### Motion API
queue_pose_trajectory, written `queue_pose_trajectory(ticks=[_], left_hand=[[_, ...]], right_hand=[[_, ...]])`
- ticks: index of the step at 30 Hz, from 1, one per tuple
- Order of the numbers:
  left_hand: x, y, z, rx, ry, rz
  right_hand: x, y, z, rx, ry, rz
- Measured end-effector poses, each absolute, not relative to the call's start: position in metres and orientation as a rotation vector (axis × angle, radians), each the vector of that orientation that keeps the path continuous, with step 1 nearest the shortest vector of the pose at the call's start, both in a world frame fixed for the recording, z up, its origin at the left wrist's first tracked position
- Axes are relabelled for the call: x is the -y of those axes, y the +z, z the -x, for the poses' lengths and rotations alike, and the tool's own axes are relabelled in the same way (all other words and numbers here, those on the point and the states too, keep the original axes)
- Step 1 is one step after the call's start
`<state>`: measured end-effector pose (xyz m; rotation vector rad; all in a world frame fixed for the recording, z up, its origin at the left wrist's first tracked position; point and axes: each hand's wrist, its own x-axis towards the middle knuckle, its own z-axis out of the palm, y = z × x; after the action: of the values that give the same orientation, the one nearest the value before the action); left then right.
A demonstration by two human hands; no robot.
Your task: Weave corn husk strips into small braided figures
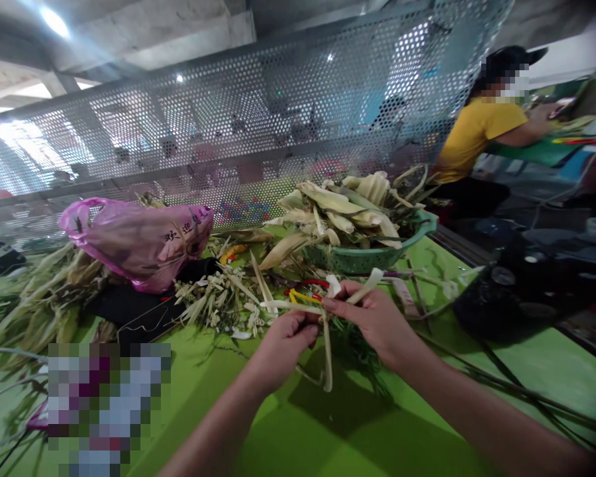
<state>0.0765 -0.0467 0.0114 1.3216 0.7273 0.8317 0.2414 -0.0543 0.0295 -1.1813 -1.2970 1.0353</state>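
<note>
Both of my hands meet in the middle, above the green table (208, 404). My left hand (291, 341) is closed, its thumb and fingers pinching pale corn husk strips (328, 358), one of which hangs down in a loop. My right hand (372, 321) also grips the strips, with white folded ends sticking up past its fingers. How the strips cross between the fingertips is partly hidden. Just behind the hands lie scissors with red and yellow handles (305, 296). Dark green thin leaves (360, 354) show beneath my right hand.
A green basket (357, 258) heaped with dry husks (347, 205) stands behind my hands. Husk scraps (228, 298) and a pink plastic bag (139, 238) lie left. A black bag (491, 298) is at the right edge. A perforated metal screen (228, 126) rises behind; a person in yellow (481, 132) sits beyond.
</note>
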Motion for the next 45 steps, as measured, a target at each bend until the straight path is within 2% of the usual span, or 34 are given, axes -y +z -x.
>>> queue_pose_trajectory(ticks=[7, 12, 22, 28, 33, 37, 42, 45], left_hand=[[0.048, 0.011, -0.076, -0.739, 0.764, -1.288], [0.05, 0.013, -0.075, -0.75, 0.869, -1.166], [0.047, 0.005, -0.076, -0.726, 0.861, -1.199], [0.045, 0.01, -0.078, -0.753, 1.116, -0.995], [0.047, 0.008, -0.08, -0.696, 1.099, -0.967], [0.042, 0.011, -0.072, -0.743, 1.057, -1.046], [0.032, 0.027, -0.051, -0.909, 1.357, -1.213], [0.033, 0.031, -0.048, -1.025, 1.26, -1.577]], right_hand=[[0.054, 0.032, -0.244, 1.379, 0.978, 1.227], [0.057, 0.033, -0.242, 1.502, 0.977, 1.21], [0.055, 0.023, -0.234, 1.221, 1.113, 1.12], [0.058, 0.026, -0.23, 1.121, 1.143, 1.112], [0.061, 0.023, -0.224, 1.12, 1.28, 1.052], [0.059, 0.023, -0.229, 1.184, 1.148, 1.138], [0.055, 0.029, -0.241, 1.35, 0.988, 1.226], [0.054, 0.027, -0.242, 1.415, 0.994, 1.21]])
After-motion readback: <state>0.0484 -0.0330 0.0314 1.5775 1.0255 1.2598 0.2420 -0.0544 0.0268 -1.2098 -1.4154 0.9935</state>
